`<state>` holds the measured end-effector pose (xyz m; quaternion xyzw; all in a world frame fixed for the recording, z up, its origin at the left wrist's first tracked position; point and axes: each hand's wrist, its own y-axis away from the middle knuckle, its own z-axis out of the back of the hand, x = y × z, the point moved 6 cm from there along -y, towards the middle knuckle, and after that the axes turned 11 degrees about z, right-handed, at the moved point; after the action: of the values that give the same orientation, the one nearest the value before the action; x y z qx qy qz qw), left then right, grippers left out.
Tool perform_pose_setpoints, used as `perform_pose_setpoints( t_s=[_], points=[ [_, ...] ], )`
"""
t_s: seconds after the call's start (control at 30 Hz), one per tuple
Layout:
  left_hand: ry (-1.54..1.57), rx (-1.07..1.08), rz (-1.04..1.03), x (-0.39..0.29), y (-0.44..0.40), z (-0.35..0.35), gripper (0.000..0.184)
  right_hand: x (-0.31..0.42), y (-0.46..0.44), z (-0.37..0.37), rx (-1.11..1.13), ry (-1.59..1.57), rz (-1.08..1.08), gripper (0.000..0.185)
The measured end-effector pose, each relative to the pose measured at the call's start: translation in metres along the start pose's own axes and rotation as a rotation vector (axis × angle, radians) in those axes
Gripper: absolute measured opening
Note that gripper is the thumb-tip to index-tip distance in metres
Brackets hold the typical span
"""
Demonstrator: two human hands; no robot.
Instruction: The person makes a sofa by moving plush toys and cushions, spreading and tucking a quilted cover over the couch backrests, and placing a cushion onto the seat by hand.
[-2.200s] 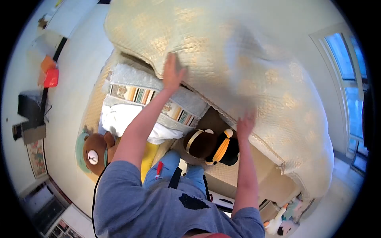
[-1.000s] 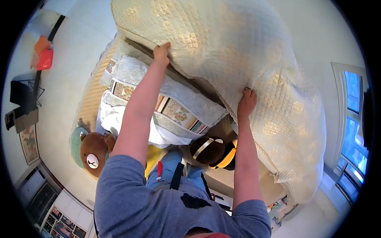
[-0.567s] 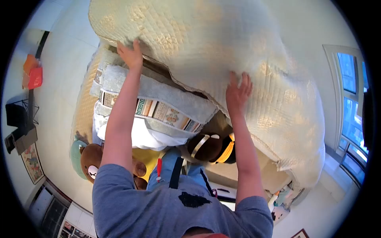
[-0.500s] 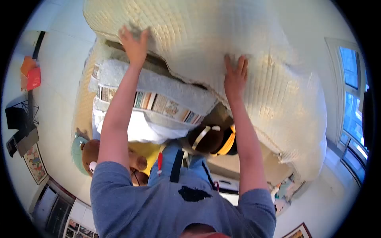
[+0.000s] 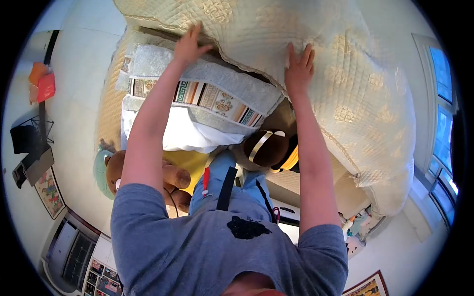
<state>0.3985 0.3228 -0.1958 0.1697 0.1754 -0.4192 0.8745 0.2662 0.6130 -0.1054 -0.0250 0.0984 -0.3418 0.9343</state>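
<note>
A large cream quilted cover with a scalloped edge spreads across the top and right. My left hand, fingers apart, is at the cover's edge over a dark gap. Farther right, my right hand lies on the cover with its fingers spread. Below the edge are grey folded textiles with a patterned band, and a white cloth beneath them. A dark brown plush toy with a pale band sits between my forearms, beside a yellow and black item.
A brown teddy bear and a green round plush are at the left, near a yellow cloth. A window is on the right. Red and orange bags and a cardboard box stand at the far left.
Both hands have left the cover's edge where they gripped it and opened. The left hand now sits farther right along the edge than a half second ago. The view has shifted.
</note>
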Motion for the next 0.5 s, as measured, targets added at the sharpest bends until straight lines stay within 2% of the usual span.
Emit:
perform_pose_setpoints(
  t_s=[0.07,0.13,0.23,0.27,0.33,0.4,0.5],
  points=[
    [-0.432,0.396,0.012,0.011,0.045,-0.03,0.075,0.008,0.031,-0.008,0.125,-0.233,-0.012,0.065],
    [-0.43,0.366,-0.03,0.006,0.059,-0.021,0.073,0.015,0.078,-0.044,0.234,-0.282,0.033,0.06],
    [-0.417,0.285,-0.122,-0.01,0.075,-0.005,0.07,0.038,0.169,-0.07,0.356,-0.421,-0.056,0.054],
    [-0.412,0.237,-0.168,-0.017,0.08,0.004,0.067,0.045,0.196,-0.07,0.361,-0.411,-0.072,0.054],
    [-0.397,0.192,-0.219,-0.026,0.096,0.019,0.063,0.056,0.244,-0.059,0.543,-0.513,-0.099,0.058],
    [-0.381,0.155,-0.274,-0.035,0.117,0.031,0.059,0.064,0.294,-0.061,0.614,-0.617,-0.183,0.059],
    [-0.272,0.126,-0.375,-0.045,0.158,0.052,0.048,0.072,0.328,-0.032,0.646,-0.571,-0.144,0.059]
  ],
)
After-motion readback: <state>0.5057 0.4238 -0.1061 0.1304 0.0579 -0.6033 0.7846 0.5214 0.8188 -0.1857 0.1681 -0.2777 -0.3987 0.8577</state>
